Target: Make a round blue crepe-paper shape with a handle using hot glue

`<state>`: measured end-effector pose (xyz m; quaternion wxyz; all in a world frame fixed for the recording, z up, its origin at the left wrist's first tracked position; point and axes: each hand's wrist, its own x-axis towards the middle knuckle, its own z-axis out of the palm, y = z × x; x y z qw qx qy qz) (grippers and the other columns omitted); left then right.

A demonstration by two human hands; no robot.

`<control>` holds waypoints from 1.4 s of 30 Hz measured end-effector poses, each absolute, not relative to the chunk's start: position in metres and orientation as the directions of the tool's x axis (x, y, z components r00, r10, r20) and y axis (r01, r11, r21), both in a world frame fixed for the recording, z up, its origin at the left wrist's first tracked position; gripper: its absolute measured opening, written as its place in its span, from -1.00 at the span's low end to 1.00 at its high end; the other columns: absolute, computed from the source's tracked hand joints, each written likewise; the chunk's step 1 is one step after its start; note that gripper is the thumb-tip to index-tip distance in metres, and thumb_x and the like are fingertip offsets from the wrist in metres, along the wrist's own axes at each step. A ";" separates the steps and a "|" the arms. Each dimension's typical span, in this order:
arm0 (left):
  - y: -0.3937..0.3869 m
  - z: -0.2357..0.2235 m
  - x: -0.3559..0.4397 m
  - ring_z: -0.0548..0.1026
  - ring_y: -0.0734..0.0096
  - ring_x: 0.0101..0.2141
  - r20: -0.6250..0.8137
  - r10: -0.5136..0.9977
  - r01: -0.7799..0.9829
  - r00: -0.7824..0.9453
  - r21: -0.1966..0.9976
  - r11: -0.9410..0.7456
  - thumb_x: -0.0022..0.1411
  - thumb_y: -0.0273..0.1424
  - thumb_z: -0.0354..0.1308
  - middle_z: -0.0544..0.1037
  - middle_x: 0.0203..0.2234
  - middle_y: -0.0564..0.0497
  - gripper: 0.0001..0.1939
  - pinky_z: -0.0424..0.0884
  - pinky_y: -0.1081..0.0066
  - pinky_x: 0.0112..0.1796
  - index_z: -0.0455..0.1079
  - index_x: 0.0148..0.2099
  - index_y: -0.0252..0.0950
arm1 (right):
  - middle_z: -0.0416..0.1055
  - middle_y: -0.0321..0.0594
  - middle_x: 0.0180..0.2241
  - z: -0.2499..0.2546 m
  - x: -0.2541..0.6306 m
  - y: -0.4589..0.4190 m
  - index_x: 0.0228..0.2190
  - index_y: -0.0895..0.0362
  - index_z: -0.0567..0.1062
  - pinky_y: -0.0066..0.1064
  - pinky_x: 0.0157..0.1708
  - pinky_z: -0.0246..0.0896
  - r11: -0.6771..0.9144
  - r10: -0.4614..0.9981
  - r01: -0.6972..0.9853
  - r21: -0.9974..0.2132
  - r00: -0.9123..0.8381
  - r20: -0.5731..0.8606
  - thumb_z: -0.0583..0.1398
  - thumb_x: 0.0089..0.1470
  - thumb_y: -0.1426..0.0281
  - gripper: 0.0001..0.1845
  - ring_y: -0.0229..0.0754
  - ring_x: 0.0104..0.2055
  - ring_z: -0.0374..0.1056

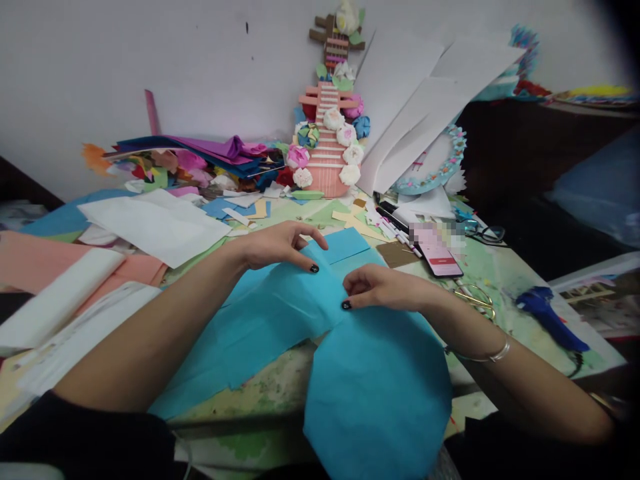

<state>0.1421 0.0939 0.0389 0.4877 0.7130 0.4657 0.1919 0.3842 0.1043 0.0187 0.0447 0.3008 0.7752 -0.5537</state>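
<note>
Sheets of bright blue paper (250,333) lie in front of me, creased and partly raised near the middle. My left hand (280,245) is at their upper edge, its thumb resting on the paper and its index finger stretched out, with a gap between them. My right hand (383,287) pinches the paper's right edge between thumb and bent fingers. Below that hand, a rounded, many-sided blue paper-covered piece (380,400) hangs over the table's front edge. A flat blue strip (343,245) lies just behind both hands.
A flower-covered paper guitar (327,157) leans on the wall. To the right are a phone (437,250), gold-handled scissors (475,300), glasses (485,231) and a blue glue gun (553,320). White paper (155,223), a white roll (60,300) and coloured paper (200,148) lie left.
</note>
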 end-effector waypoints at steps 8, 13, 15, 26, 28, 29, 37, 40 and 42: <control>0.078 0.024 0.135 0.48 0.30 -0.36 -0.138 0.905 0.434 0.402 0.899 -0.056 -0.14 -0.24 0.37 0.49 -0.42 0.02 -0.31 0.32 0.48 -0.42 0.33 0.09 -0.23 | 0.02 -0.45 -0.61 0.019 0.393 0.097 -0.53 0.16 0.22 -0.49 -0.58 -0.19 0.252 0.482 0.513 -0.821 -0.802 -0.353 0.17 0.04 0.20 -0.67 -0.41 -0.56 -0.07; 0.066 0.019 0.128 0.41 0.04 0.01 -0.071 0.930 0.517 0.361 0.845 -0.136 -0.37 -0.33 0.47 0.49 -0.02 -0.08 -0.16 0.39 0.34 -0.12 0.38 0.08 -0.21 | -0.02 -0.45 -0.61 0.029 0.396 0.096 -0.55 0.15 0.20 -0.48 -0.56 -0.19 0.308 0.470 0.493 -0.813 -0.822 -0.320 0.15 0.05 0.16 -0.64 -0.40 -0.56 -0.09; 0.064 0.022 0.127 0.47 0.10 -0.08 -0.071 0.909 0.523 0.410 0.835 -0.171 -0.27 -0.30 0.43 0.53 -0.10 -0.04 -0.27 0.42 0.33 -0.16 0.39 0.05 -0.20 | -0.02 -0.45 -0.60 0.033 0.397 0.096 -0.55 0.15 0.18 -0.48 -0.56 -0.18 0.331 0.465 0.479 -0.813 -0.832 -0.302 0.14 0.07 0.17 -0.64 -0.40 -0.55 -0.09; 0.062 0.051 0.137 0.47 0.35 -0.41 0.177 0.938 0.620 0.298 0.711 -0.331 -0.12 -0.36 0.32 0.56 -0.45 0.05 -0.78 0.36 0.44 -0.40 0.46 -0.35 -0.32 | 0.14 -0.35 -0.56 0.078 0.400 0.083 -0.51 0.15 0.22 -0.43 -0.49 -0.14 0.651 0.595 0.561 -0.511 -0.796 -0.116 0.08 0.15 0.31 -0.75 -0.34 -0.49 0.05; 0.065 0.056 0.139 0.45 0.35 -0.43 0.243 0.933 0.615 0.264 0.704 -0.357 -0.11 -0.32 0.31 0.54 -0.49 0.05 -0.79 0.34 0.43 -0.42 0.45 -0.39 -0.33 | 0.14 -0.34 -0.58 0.090 0.398 0.077 -0.53 0.14 0.20 -0.42 -0.50 -0.18 0.701 0.647 0.620 -0.352 -0.761 -0.054 0.08 0.16 0.34 -0.75 -0.33 -0.51 0.05; 0.066 0.060 0.140 0.44 0.34 -0.43 0.285 0.926 0.611 0.249 0.695 -0.378 -0.11 -0.30 0.31 0.52 -0.51 0.05 -0.78 0.32 0.43 -0.42 0.44 -0.42 -0.33 | 0.13 -0.33 -0.59 0.096 0.396 0.075 -0.53 0.14 0.19 -0.40 -0.50 -0.20 0.714 0.669 0.647 -0.268 -0.743 -0.013 0.08 0.16 0.35 -0.75 -0.32 -0.53 0.04; 0.080 0.107 0.133 0.41 0.32 -0.26 0.733 0.679 0.711 0.024 0.465 -0.528 -0.01 -0.22 0.29 0.51 -0.38 0.06 -0.78 0.33 0.36 -0.21 0.42 -0.38 -0.25 | 0.20 -0.18 -0.58 0.147 0.383 0.051 -0.37 0.19 0.30 -0.36 -0.51 -0.27 0.594 0.630 0.757 0.271 -0.648 0.429 0.04 0.18 0.41 -0.89 -0.22 -0.55 0.11; 0.081 0.106 0.123 0.34 0.33 -0.09 0.827 0.562 0.783 0.013 0.341 -0.520 0.11 -0.28 0.21 0.50 -0.31 0.08 -0.86 0.23 0.33 0.00 0.44 -0.31 -0.22 | 0.25 -0.12 -0.53 0.140 0.370 0.043 -0.38 0.19 0.31 -0.35 -0.51 -0.26 0.592 0.582 0.747 0.301 -0.655 0.482 -0.05 0.21 0.49 -0.81 -0.18 -0.48 0.14; 0.081 0.090 0.117 0.26 0.34 0.03 0.805 0.587 0.758 -0.080 0.432 -0.489 0.17 -0.31 0.16 0.48 -0.16 0.06 -0.81 0.08 0.29 0.13 0.42 -0.15 -0.23 | 0.28 -0.09 -0.49 0.117 0.361 0.042 -0.40 0.18 0.33 -0.33 -0.51 -0.24 0.655 0.546 0.693 0.299 -0.709 0.446 -0.13 0.20 0.58 -0.71 -0.16 -0.42 0.16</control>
